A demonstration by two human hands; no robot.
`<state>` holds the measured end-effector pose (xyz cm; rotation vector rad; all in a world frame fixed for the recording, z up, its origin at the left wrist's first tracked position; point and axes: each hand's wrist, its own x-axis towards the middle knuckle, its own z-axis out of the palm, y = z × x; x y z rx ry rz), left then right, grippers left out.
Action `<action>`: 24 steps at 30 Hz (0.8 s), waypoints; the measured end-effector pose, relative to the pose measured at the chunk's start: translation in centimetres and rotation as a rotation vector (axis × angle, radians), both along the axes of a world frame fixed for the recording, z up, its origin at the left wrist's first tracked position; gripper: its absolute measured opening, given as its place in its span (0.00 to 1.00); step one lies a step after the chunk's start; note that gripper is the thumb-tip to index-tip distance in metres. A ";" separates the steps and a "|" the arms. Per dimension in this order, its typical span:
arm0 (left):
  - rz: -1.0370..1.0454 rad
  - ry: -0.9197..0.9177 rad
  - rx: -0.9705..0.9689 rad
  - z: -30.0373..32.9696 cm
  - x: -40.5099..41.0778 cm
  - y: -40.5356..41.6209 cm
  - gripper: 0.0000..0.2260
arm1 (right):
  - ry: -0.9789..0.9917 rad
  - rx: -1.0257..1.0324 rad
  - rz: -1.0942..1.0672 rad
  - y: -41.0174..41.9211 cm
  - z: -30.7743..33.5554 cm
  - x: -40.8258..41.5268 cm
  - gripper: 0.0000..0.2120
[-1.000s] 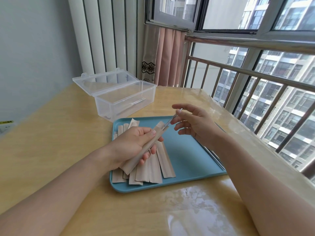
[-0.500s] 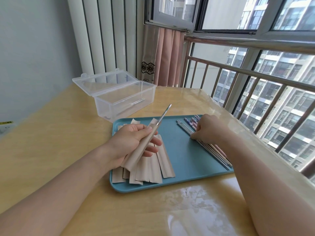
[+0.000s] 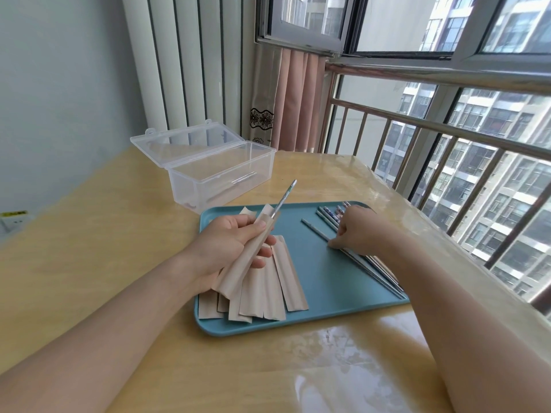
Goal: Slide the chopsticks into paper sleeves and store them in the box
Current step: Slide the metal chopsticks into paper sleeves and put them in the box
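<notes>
My left hand [image 3: 229, 245] grips a beige paper sleeve [image 3: 235, 271] above the blue tray [image 3: 334, 296], and one metal chopstick [image 3: 284, 196] sticks out of the sleeve's top. My right hand [image 3: 356, 231] lies on the row of loose metal chopsticks [image 3: 378, 268] at the tray's right side, its fingertips pinching the nearest one. Several empty sleeves [image 3: 268, 290] lie fanned on the tray's left half. The clear plastic box [image 3: 220, 171] stands open behind the tray with a sleeved pair inside.
The tray sits on a yellow wooden table [image 3: 89, 234] whose right edge runs along a metal window railing [image 3: 447, 144]. A pink curtain [image 3: 298, 99] hangs behind the box. A wall socket [image 3: 15, 220] is at the far left.
My right hand let go of the chopstick in the sleeve and dropped to the loose chopsticks on the tray, pulling one leftward out of the row. My left hand kept holding the sleeve.
</notes>
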<state>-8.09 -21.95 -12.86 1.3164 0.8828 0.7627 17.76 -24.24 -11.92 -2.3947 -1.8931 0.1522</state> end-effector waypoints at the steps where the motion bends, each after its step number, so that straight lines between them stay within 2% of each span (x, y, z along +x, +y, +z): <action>1: -0.002 0.004 -0.002 0.0 0.0 0.0 0.11 | -0.002 -0.002 0.014 0.0 -0.1 0.1 0.24; 3: -0.006 0.012 -0.002 0.0 0.0 0.0 0.11 | 0.018 0.024 0.045 0.0 -0.1 0.0 0.23; 5: -0.010 0.014 -0.005 -0.1 0.0 0.0 0.10 | 0.237 0.120 0.020 -0.3 0.7 -0.4 0.18; 6: -0.014 0.017 -0.005 -0.1 0.0 0.0 0.10 | 0.469 0.206 -0.003 -0.6 1.3 -0.5 0.15; 9: -0.043 0.032 0.001 -0.1 0.0 -0.1 0.10 | 1.330 0.452 -0.028 -1.5 3.5 -1.1 0.08; 10: -0.056 0.035 0.002 -0.1 0.0 -0.1 0.10 | 1.535 0.518 -0.026 -1.6 3.9 -1.0 0.06; 12: -0.084 0.032 0.008 -0.1 0.0 -0.1 0.09 | 1.757 0.621 -0.031 -1.5 4.0 -1.1 0.05; 14: -0.112 0.029 0.022 -0.1 0.0 -0.2 0.08 | 1.844 0.680 -0.045 -1.4 3.8 -1.2 0.05; 16: -0.136 0.030 0.041 0.0 0.0 -0.4 0.09 | 1.850 0.731 -0.084 -1.3 3.5 -1.3 0.02; 24: -0.178 0.047 0.067 0.2 -0.1 -0.6 0.11 | 1.682 0.705 -0.073 -1.1 3.0 -0.9 0.02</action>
